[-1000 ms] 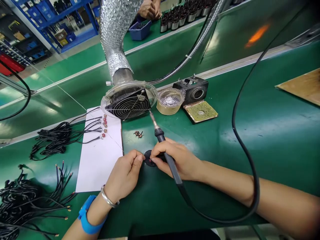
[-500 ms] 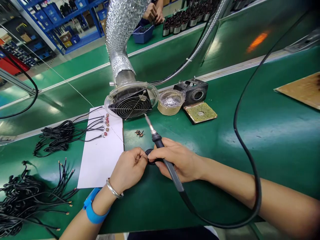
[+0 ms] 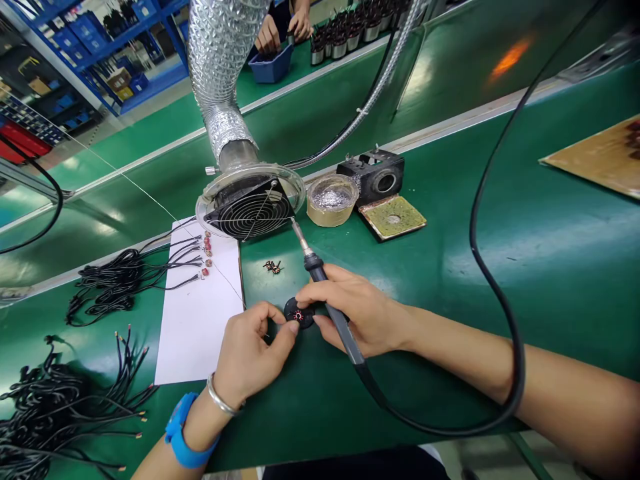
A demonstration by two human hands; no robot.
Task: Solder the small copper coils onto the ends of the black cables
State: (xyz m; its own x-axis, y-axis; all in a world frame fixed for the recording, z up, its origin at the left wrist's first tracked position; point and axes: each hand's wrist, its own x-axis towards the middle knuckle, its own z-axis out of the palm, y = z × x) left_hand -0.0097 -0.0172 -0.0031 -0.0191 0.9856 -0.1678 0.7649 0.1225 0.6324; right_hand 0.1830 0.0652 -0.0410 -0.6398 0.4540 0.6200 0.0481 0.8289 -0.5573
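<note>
From the head camera, the black disc (image 3: pixel 299 313) lies flat on the green bench (image 3: pixel 550 280), near me and just right of the white sheet (image 3: pixel 200 320). My left hand (image 3: pixel 250 347) is curled almost closed. The thumb tip presses the disc's near edge, the forefinger arches close over it, and the other fingers are folded under. My right hand (image 3: pixel 360 313) is wrapped tight around the soldering iron (image 3: pixel 316 267), and its lower fingertips also touch the disc on the right.

The iron's tip points far and left, toward the extractor fan (image 3: pixel 250 207). I think the main risk is the hot tip touching the fan's clear rim if my wrist rolls.

The heavy cord (image 3: pixel 480 267) loops wide on my right and drapes over my forearm. Its weight could tug the iron and swing the barrel toward my left thumb.

The disc is held only at its edges, so it could skid or flip.

The loose coils (image 3: pixel 273 267) just beyond it, and the wired leads (image 3: pixel 125 280) on the left, could be swept away by a careless sleeve.
</note>
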